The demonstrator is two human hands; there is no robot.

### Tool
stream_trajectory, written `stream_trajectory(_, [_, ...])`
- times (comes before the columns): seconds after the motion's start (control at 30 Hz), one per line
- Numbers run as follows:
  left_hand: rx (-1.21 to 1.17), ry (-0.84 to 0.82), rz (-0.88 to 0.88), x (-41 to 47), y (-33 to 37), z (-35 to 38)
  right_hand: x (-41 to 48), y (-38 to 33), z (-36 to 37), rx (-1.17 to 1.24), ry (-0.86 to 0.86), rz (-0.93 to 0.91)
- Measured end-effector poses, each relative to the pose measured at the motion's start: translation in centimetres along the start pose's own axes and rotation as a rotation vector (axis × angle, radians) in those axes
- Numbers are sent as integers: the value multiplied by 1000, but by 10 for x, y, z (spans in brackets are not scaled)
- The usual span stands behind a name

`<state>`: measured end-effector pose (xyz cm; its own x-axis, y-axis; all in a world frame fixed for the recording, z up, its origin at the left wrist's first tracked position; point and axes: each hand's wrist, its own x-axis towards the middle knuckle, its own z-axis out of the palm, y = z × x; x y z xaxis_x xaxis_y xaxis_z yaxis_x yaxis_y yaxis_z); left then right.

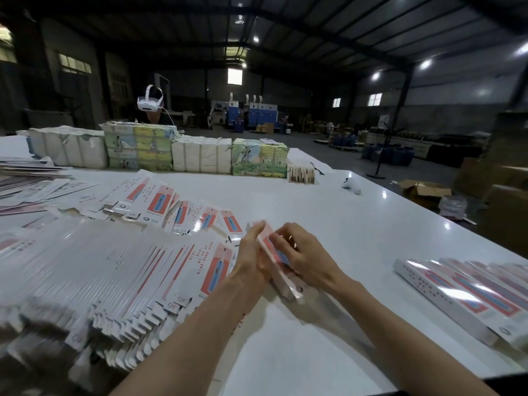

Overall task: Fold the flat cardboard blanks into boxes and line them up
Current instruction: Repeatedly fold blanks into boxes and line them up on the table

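With left hand (251, 254) fingers straight against the box (283, 282) and right hand (300, 257) fingers curled over it, I'd squeeze the creases square before tucking flaps.

Item: long white-and-red cardboard box (287, 290), its mid-length covered by the curled fingers of my right hand (297, 252); its left face lay behind my left hand (251, 252).
Item: fanned white-and-red flat cardboard blanks (114, 270), blurred at my lower left and cut by the frame edge; print too small to read.
Item: row of finished white-and-red boxes (463, 292), which ran off the right edge.
Item: person (154, 117) behind the paper-wrapped bundles (137, 150), body hidden.
Item: small white object (352, 184), too small for me to identify.
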<state>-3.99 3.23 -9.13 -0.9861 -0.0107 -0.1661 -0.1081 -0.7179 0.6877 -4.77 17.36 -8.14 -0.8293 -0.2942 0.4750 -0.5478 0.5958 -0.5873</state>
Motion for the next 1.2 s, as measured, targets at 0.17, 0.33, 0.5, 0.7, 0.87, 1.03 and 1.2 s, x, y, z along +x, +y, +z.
stream_trajectory(0.17, [53,-24,-70,-3,2,7,-12,-1,-4,-247,-132,7])
stream_trajectory(0.33, [669,-275,57,-12,-12,2,-34,4,-34,-298,41,65])
stream_trajectory(0.5, [1371,-427,416,-17,-32,-9,-74,28,-90,-524,59,269])
stream_trajectory(0.7, [1452,-468,482,-17,-35,-9,-134,53,-128,-934,13,438])
stream_trajectory(0.87, [1477,-462,471,-19,-34,-7,-149,55,-142,-1059,42,478])
stream_trajectory(1.03, [1473,-455,454,-25,-33,-5,-153,57,-151,-1120,31,571])
stream_trajectory(1.2, [1480,-460,443,-30,-32,-4,-117,40,-129,-1117,178,438])
